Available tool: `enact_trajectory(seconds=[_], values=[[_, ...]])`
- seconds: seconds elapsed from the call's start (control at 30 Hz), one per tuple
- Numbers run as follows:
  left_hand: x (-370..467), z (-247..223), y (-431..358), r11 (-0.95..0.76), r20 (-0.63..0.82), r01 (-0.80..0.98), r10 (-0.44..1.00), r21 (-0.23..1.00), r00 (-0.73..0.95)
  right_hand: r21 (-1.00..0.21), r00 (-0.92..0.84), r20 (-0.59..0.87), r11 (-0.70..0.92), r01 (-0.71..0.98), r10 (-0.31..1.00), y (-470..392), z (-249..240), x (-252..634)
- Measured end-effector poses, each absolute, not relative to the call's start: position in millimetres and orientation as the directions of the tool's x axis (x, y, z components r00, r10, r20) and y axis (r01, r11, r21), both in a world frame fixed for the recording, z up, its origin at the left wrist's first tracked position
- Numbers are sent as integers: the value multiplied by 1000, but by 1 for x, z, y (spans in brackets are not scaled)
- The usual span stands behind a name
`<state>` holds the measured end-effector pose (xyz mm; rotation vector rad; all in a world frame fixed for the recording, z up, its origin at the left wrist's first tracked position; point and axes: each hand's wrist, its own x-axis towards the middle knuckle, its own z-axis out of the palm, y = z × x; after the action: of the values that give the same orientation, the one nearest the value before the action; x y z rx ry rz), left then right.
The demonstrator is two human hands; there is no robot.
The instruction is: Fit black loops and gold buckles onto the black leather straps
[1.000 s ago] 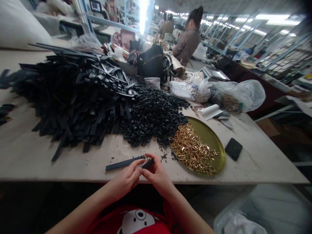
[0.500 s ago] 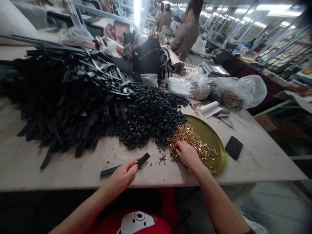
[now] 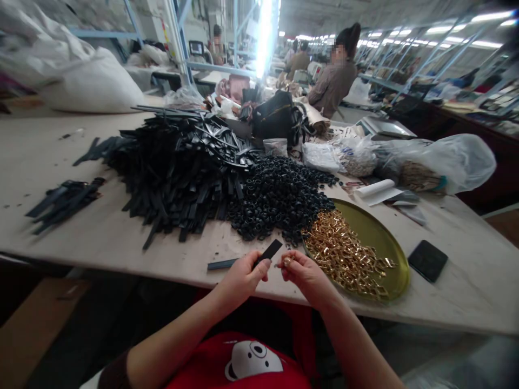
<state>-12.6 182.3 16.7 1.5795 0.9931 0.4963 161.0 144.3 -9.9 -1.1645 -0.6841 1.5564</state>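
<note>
My left hand is closed around a flat black strap, whose free end points up and to the right. The strap's other end shows left of the hand, low over the table. Close to that free end, my right hand pinches a small gold metal buckle between thumb and fingers. A gap remains between buckle and strap. Beside my right hand, many similar gold pieces lie heaped in a round gold-coloured tray.
Behind my hands rise a heap of small black loops and a large pile of black straps. Fewer straps lie far left. A phone sits right of the tray. Plastic bags and a black bag stand behind.
My right hand has left the gold pieces in the tray and come over to the strap's end with a buckle. My left hand still holds the strap. The view has shifted left.
</note>
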Motion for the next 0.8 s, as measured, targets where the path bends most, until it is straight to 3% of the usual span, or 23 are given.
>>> enact_trajectory(seconds=[0.17, 0.27, 0.4, 0.8], values=[[-29, 17, 171, -132, -156, 483, 846, 865, 510, -670, -72, -454, -394, -630, 888, 135, -10, 124], [-38, 9, 165, -136, -202, 560, 843, 817, 499, -586, -19, -483, -339, -736, 875, 136, -15, 120], [-39, -5, 160, -130, -268, 628, 824, 768, 498, -565, 102, -493, -229, -792, 864, 139, -26, 114], [-50, -7, 169, -185, -247, 676, 836, 713, 490, -341, -10, -626, -285, -896, 780, 146, -35, 106]])
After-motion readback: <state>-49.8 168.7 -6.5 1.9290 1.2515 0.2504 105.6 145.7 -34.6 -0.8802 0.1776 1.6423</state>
